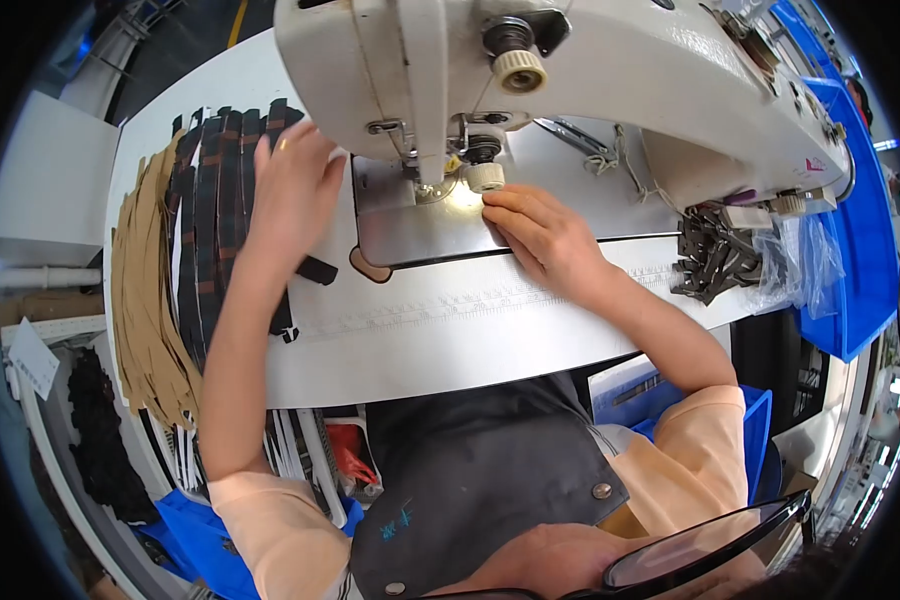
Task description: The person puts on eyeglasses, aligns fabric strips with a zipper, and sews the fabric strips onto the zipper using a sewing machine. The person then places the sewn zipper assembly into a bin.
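My left hand (295, 190) is over the dark strips (208, 210) laid side by side at the left, its thumb apart from its bent, slightly blurred fingers. I see nothing held in it. A short dark strip end (317, 270) sticks out beside its wrist. My right hand (550, 240) rests at the metal bed plate (410, 235) of the sewing machine (610, 60). Its fingers are pressed together just right of the presser foot area (435, 188), below a cream knob (486, 178). Whatever lies under those fingertips is hidden.
Tan strips (145, 290) lie at the table's left edge. Tweezers (575, 132) lie on the bed behind my right hand. Small dark pieces (715, 255) and a clear plastic bag (810, 265) are at the right, beside a blue bin (850, 300). A printed ruler (450, 305) runs along the table (400, 360).
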Motion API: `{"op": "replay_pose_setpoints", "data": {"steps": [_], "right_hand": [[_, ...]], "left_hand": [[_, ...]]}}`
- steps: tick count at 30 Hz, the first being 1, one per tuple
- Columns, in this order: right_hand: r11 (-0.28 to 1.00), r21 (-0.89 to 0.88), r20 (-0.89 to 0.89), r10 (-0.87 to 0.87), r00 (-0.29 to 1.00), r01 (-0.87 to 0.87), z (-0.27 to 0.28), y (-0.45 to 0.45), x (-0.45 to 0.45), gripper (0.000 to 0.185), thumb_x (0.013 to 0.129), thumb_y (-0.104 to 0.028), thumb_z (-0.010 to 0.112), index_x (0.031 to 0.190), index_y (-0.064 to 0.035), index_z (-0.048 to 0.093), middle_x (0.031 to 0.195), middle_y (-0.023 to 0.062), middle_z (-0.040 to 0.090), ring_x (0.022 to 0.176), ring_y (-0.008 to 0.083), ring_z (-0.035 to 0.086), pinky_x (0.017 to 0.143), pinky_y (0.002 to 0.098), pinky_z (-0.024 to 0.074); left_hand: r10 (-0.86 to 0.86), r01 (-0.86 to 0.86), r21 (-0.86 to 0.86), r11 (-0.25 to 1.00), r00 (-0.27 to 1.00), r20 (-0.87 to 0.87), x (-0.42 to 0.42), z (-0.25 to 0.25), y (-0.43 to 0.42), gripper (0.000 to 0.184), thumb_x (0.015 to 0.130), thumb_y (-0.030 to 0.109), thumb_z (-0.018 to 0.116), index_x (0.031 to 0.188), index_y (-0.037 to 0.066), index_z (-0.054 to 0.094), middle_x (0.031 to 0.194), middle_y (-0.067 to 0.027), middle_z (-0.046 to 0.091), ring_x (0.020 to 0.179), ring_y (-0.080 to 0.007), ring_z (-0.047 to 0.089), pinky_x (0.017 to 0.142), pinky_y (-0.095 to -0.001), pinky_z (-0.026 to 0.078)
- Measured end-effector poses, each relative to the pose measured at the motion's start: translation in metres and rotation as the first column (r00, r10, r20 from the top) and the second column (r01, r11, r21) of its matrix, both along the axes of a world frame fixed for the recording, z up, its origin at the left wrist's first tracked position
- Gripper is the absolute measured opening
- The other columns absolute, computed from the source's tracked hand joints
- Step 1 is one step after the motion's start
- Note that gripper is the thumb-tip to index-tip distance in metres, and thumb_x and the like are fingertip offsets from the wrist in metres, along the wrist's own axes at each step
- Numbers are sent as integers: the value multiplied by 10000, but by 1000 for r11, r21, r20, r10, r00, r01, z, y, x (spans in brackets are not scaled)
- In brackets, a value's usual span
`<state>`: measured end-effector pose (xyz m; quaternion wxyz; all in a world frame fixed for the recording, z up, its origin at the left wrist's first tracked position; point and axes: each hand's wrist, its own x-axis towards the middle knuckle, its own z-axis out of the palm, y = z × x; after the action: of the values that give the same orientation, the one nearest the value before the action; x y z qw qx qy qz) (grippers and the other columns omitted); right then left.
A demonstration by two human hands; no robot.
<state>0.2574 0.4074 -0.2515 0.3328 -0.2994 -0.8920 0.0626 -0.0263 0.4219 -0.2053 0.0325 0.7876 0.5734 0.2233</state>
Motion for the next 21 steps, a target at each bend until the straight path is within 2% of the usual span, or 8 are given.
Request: {"op": "replay_pose_setpoints", "data": {"steps": [3,6,9,11,14,17,19,21], "right_hand": [[1000,-5,-11,-3,1000,2,2,-1,-3,150,794,-48,653,936,-1,641,1010,102,645,946,278,630,764,339,532],[1000,9,-5,12,1000,-12,3,0,-2,150,792,-45,659,934,0,642,1004,106,646,933,281,634,760,347,533],[1000,14,-11,18,1000,-18,2,1,-3,155,782,-36,666,930,2,644,1005,112,645,935,287,632,761,353,532],[1000,9,-15,22,1000,-22,2,2,-3,157,777,-30,669,929,2,646,1004,116,644,937,293,630,762,356,531],[999,-21,-23,24,999,-24,1,0,-2,156,780,-26,669,932,4,651,998,116,645,945,292,628,764,356,530],[979,-200,-136,23,990,-51,1,0,0,150,818,-42,652,959,9,647,988,112,650,934,257,637,752,341,533],[863,-486,-311,-23,950,-138,-5,-1,4,165,859,-60,623,1006,14,632,982,111,653,880,216,652,730,314,540],[504,-836,-392,-274,878,-217,8,10,-1,194,893,-81,587,1053,26,603,979,113,651,802,173,651,693,279,543]], "left_hand": [[70,-41,-132,990,972,224,12,-8,54,214,879,50,540,1076,76,617,1045,-93,632,1041,-293,562,977,-548,338],[192,-134,-234,963,950,245,44,-35,101,203,886,62,542,1076,75,614,1044,-87,632,1031,-285,567,965,-532,357],[300,-231,-252,940,911,282,65,-58,127,193,894,73,545,1075,74,612,1043,-81,632,1022,-277,572,954,-516,375],[372,-303,-219,928,795,479,61,-60,134,187,900,81,546,1075,73,610,1042,-77,631,1015,-272,575,947,-505,387],[290,-343,-182,922,299,909,29,-48,137,178,908,93,548,1074,71,608,1041,-71,631,1005,-265,580,935,-489,405],[59,-180,-124,976,-333,941,-30,-27,105,171,915,104,551,1074,70,605,1040,-65,631,995,-257,585,924,-473,424],[120,-35,-154,987,-466,876,-59,-14,52,196,935,161,555,1106,68,565,981,-43,622,875,-183,606,852,-366,479],[98,335,147,931,-616,782,-89,-26,-13,236,942,183,499,1112,28,554,788,-24,510,586,-109,458,682,-255,428]]}}
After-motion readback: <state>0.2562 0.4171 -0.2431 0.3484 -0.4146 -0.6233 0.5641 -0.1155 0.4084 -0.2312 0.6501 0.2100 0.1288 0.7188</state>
